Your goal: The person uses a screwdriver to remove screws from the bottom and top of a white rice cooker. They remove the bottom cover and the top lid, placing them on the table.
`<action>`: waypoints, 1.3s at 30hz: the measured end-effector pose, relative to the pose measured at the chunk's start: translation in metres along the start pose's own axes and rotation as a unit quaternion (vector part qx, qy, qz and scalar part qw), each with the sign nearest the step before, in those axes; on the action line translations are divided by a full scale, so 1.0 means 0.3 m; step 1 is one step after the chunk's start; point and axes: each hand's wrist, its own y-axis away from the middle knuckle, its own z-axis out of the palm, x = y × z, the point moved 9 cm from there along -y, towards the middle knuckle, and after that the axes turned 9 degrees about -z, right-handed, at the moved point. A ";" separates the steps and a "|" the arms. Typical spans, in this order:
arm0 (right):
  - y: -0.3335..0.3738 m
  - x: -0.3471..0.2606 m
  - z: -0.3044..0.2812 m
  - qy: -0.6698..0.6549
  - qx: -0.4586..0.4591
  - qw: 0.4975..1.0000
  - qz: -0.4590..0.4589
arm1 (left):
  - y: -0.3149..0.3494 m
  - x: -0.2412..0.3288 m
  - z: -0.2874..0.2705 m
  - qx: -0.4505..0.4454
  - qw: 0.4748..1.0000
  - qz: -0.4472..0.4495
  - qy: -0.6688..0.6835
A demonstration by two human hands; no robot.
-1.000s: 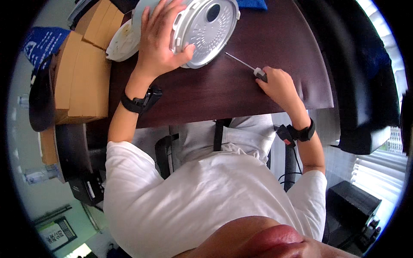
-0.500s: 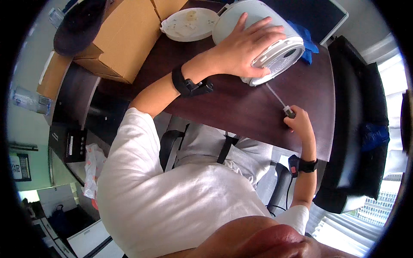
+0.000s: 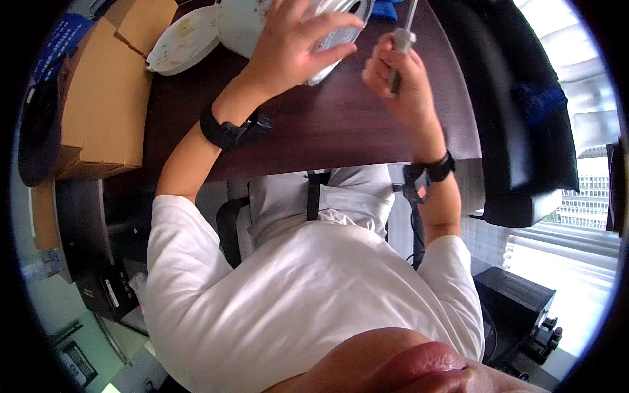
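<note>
A whitish rounded appliance (image 3: pixel 242 29) lies on its side at the far edge of the view, its vented base facing right and toward me. My left hand (image 3: pixel 285 56) is over that base with fingers and thumb spread; whether it touches the base cannot be told. To the right of the appliance, my right hand (image 3: pixel 403 75) is closed around the handle of a screwdriver (image 3: pixel 404 39). The screwdriver's shaft points up and away, its tip cut off by the picture's edge and apart from the base. Slight motion blur covers the right hand.
All this is on a dark brown table (image 3: pixel 308 141). A white round lid-like dish (image 3: pixel 173 64) with small bits on it lies left of the appliance. Further left stands a cardboard box (image 3: pixel 108 105). Something blue (image 3: pixel 384 10) lies behind; a black sofa (image 3: pixel 504 131) is at right.
My right hand has lifted the screwdriver away from the appliance's base, turning its shaft upward. The left hand's fingers have shifted over the base. The whole view has swung, putting the table higher.
</note>
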 end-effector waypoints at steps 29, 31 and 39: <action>0.014 0.039 -0.115 0.106 0.103 0.988 -0.056 | 0.270 -0.863 -0.538 -0.016 0.903 -0.424 0.063; 0.034 0.050 -0.155 0.109 0.115 0.987 -0.038 | 0.405 -1.039 -0.582 -0.058 0.864 -0.496 -0.060; 0.110 0.052 -0.241 0.207 0.125 0.970 -0.013 | 0.600 -1.232 -0.582 -0.180 0.738 -0.574 -0.306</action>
